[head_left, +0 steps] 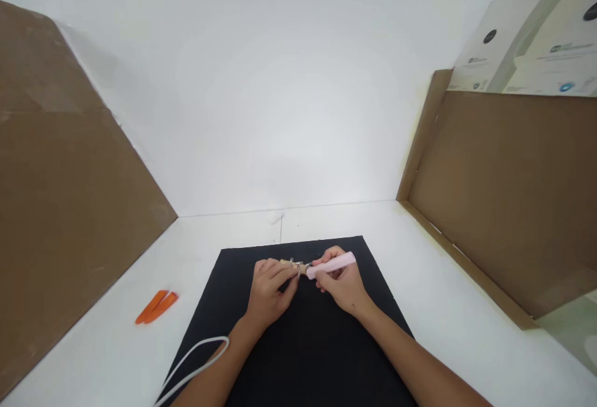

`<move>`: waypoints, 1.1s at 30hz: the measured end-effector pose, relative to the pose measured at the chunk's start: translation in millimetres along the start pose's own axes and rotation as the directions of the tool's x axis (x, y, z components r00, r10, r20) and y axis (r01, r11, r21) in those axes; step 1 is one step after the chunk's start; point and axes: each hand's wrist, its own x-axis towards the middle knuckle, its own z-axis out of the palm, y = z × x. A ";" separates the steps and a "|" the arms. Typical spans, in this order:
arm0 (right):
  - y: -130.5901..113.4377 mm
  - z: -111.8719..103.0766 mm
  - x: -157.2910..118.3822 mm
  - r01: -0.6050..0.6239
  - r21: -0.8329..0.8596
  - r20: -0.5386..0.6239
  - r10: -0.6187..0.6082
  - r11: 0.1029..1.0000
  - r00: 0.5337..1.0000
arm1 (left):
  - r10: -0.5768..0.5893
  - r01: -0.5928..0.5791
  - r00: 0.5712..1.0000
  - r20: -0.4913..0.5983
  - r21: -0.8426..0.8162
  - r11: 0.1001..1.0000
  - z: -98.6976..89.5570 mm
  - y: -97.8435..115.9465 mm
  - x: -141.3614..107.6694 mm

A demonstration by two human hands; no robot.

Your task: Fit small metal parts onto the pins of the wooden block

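Observation:
My left hand [270, 290] is closed over a small tan piece [303, 268], its fingertips pressing on it from the left. Small shiny metallic bits show along this piece, but its kind is too small to make out. In my right hand [342, 283] is a slim pale pink tool [332, 265], gripped like a pen and slanting down to the left. The tool's lower end meets or nearly touches the right end of the tan piece; its exact tip cannot be told. Both hands are over a black mat [312, 345].
Two orange elongated pieces [156, 306] lie side by side on the white table [107, 357], left of the mat. A white cable [196, 363] loops by my left forearm. Brown cardboard panels stand at the left [69, 177] and right [508, 196], with a white wall [280, 84] behind.

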 end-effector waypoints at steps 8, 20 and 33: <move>1.0 0.3 -1.7 0.056 -0.092 0.042 -0.052 0.994 0.998 | 0.030 -0.030 0.999 0.012 -0.002 1.000 0.4 1.4 -1.6; 1.7 -8.0 5.5 0.160 0.048 -0.057 -0.157 0.986 0.986 | 0.014 -0.014 1.000 0.010 -0.004 1.000 0.3 1.3 -1.8; -6.1 -5.3 -1.3 0.034 0.153 0.205 -0.065 0.988 0.977 | 0.005 -0.005 1.000 0.024 -0.011 1.000 -0.4 2.3 -0.9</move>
